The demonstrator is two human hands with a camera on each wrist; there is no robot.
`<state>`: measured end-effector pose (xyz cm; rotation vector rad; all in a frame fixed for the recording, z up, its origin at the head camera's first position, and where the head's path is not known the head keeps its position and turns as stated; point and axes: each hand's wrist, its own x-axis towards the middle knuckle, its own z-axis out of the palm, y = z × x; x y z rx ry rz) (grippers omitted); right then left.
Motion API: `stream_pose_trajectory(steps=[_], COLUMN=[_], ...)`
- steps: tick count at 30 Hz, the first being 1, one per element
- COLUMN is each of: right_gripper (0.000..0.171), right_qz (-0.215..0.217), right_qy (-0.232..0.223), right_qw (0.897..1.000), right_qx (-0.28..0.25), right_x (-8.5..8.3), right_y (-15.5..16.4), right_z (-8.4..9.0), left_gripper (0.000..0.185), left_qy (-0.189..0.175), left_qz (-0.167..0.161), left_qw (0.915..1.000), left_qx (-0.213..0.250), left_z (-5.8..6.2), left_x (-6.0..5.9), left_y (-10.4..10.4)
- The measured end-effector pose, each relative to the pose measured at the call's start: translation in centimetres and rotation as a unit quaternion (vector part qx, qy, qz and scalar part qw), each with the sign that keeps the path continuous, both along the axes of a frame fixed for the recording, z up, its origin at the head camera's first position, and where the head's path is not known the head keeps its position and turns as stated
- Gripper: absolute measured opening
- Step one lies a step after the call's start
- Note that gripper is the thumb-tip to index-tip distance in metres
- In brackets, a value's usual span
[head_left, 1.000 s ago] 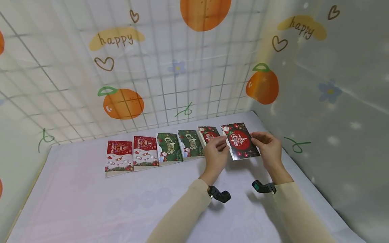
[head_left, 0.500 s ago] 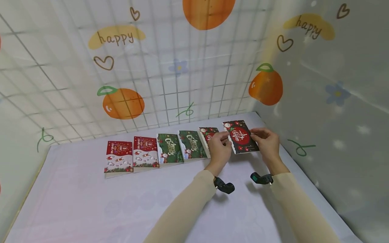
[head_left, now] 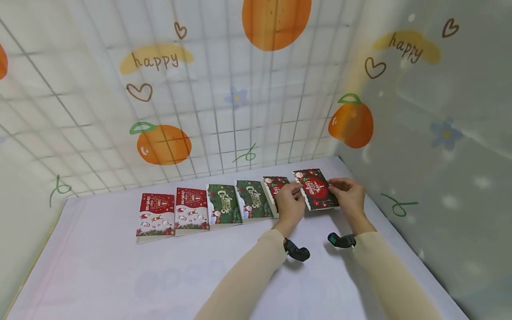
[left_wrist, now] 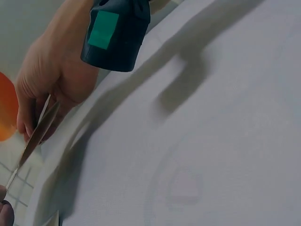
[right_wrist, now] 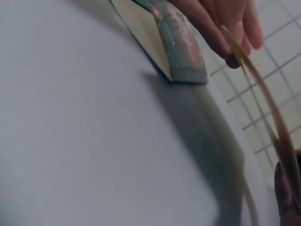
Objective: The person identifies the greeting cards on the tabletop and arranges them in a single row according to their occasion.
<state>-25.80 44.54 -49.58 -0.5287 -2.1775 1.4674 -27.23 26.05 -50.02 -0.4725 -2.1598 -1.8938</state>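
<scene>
A dark Christmas card (head_left: pixel 316 190) with a red round centre is held between both hands at the right end of a row of cards. My left hand (head_left: pixel 290 208) pinches its left edge, and my right hand (head_left: pixel 352 200) its right edge. In the right wrist view the held card (right_wrist: pixel 270 108) appears edge-on, folded, its two leaves slightly parted, with a shadow below on the table. Close to the left hand stands a matching dark red card (head_left: pixel 273 186), partly covered by that hand. Left of it are two green cards (head_left: pixel 253 200) in the row.
Two red-and-white cards (head_left: pixel 157 215) finish the row's left end. All stand on a white-covered table (head_left: pixel 120 280). Behind rises a sheer curtain (head_left: pixel 212 98) printed with oranges over a wire grid; another printed panel (head_left: pixel 440 178) closes off the right side. A black wrist camera (head_left: pixel 297 250) sits on each wrist.
Both hands have carried the dark card slightly farther back, toward the curtain, still gripping its two edges. The row of cards has stayed put; the head view has shifted a little.
</scene>
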Motion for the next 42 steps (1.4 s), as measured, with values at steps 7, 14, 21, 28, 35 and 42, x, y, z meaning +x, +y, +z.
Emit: stream_pose_trajectory(steps=[7,14,21,28,35,42], right_gripper=[0.024,0.025,0.026,0.026,0.027,0.026], right_qz=[0.002,0.007,0.013,0.011,0.011,0.003], right_qy=[-0.034,-0.039,-0.056,-0.070,-0.069,-0.060], right_qw=[0.999,0.998,0.997,0.995,0.995,0.994], right_qx=[0.041,0.048,0.048,0.067,0.072,0.088], right_x=[-0.8,-1.5,-1.9,-2.0,-2.1,-2.0], right_y=[-0.1,-0.2,-0.3,-0.4,-0.4,-0.5], right_z=[-1.2,-1.3,-1.2,-1.8,-2.0,-2.1], left_gripper=[0.034,0.036,0.036,0.032,0.030,0.031], left_qy=[-0.047,-0.060,-0.052,-0.055,-0.042,-0.056], left_qz=[-0.006,-0.002,0.013,0.023,0.015,0.010], left_qw=[0.9985,0.9951,0.9935,0.9905,0.9894,0.9857], left_qx=[-0.029,-0.079,-0.100,-0.124,-0.138,-0.159], left_z=[-0.8,-1.0,-0.7,-0.5,-0.3,0.0], left_x=[-0.4,-0.9,-0.7,-0.4,-0.2,-0.2], left_y=[0.2,0.6,0.9,1.1,1.3,1.5])
